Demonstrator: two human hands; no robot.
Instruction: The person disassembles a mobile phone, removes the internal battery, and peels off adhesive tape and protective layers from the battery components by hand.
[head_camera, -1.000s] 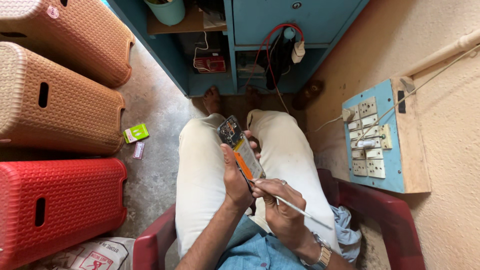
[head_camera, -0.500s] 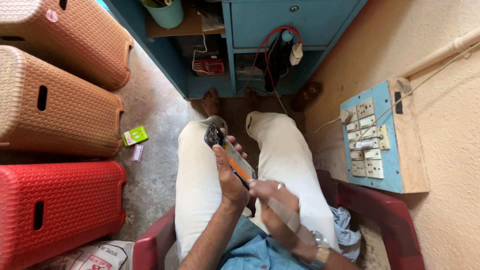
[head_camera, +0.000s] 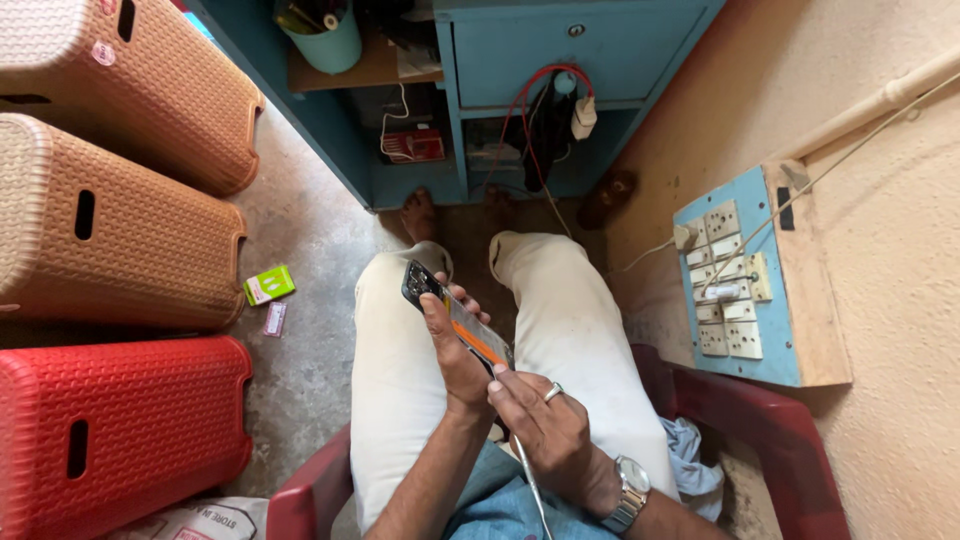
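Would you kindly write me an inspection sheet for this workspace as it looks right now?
Surface: no bench; work is done over the lap, on a red plastic chair.
Job's things: opened phone, back cover off, orange part showing; thin metal tool at its lower end.
Clutter: green packet and small card on the concrete floor.
Grippers: left hand grips the phone; right hand holds the tool.
Cables: red and black leads hang at the blue cabinet.
Surroundings: woven plastic stools, wall switchboard.

Left hand (head_camera: 455, 355) grips opened phone (head_camera: 455, 318); right hand (head_camera: 545, 430) holds thin tool (head_camera: 528, 480).
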